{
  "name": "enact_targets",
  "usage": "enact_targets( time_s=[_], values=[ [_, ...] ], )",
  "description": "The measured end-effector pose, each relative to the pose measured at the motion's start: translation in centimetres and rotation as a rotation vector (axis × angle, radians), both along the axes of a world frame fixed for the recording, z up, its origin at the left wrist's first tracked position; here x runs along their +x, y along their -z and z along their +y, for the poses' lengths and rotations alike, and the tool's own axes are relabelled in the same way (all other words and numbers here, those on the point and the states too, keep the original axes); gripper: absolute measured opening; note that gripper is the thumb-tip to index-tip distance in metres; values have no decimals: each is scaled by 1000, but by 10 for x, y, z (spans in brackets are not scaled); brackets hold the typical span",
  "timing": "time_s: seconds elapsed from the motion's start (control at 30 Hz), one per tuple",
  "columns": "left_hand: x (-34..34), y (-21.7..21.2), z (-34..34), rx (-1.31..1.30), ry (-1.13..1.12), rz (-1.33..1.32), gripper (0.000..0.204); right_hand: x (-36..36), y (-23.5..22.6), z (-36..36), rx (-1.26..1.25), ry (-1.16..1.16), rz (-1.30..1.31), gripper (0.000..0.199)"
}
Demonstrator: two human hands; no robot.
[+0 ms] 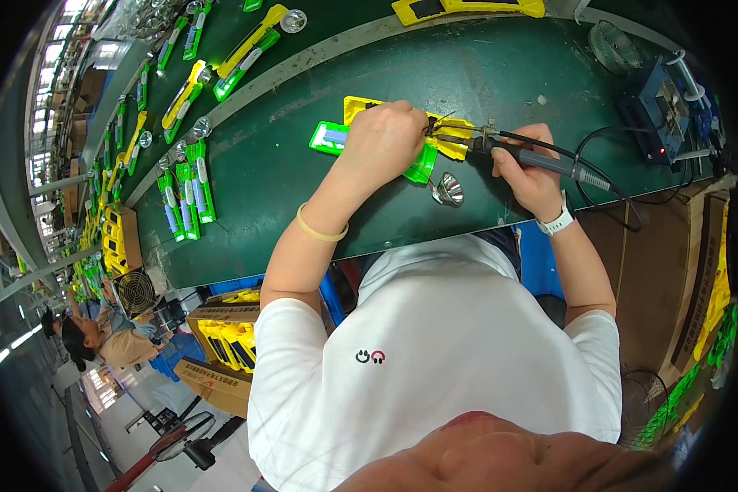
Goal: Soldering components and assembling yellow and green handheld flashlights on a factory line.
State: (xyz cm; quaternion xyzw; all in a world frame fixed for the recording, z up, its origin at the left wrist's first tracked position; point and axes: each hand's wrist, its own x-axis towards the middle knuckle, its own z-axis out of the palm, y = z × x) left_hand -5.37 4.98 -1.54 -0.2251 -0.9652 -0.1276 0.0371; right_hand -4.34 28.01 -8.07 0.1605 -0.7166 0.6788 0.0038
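My right hand (531,179) is wrapped round the dark handle of a soldering iron (548,160), its tip pointing left toward my left hand. A thin metal guide and a black cable run along the iron. My left hand (388,135) is closed over a yellow plastic housing (453,144) and a green housing (419,166) with a pale blue battery-like part in it. What its fingertips pinch is hidden. Just below the green housing, a shiny reflector cup (448,190) lies on the green table (303,221), near a thin wire.
A blue soldering station (658,111) with a lit red light stands at the right, beside a wire-like coil (613,46). Several green housings (193,193) lie at the left. Beyond a metal rail (320,43) are more yellow and green sets. A box of yellow parts (230,340) is at lower left.
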Motion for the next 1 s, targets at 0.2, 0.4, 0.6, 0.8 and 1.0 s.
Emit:
enact_targets(
  time_s=[0.2,0.4,0.6,0.8,1.0],
  values=[
    [-1,1,0,-5,-4,-6,12,8,-14,3,-162,25,-17,25],
    [-1,3,0,-26,-12,-5,15,8,-23,2,-190,-25,-68,26],
    [-3,4,3,-14,6,23,9,-4,-19,1,-77,-116,-129,27],
    [-3,2,3,-24,-3,6,10,0,-12,1,-124,-70,-53,27],
    [-7,3,6,-44,-23,-49,15,2,-17,8,-45,-30,3,26]
  ],
)
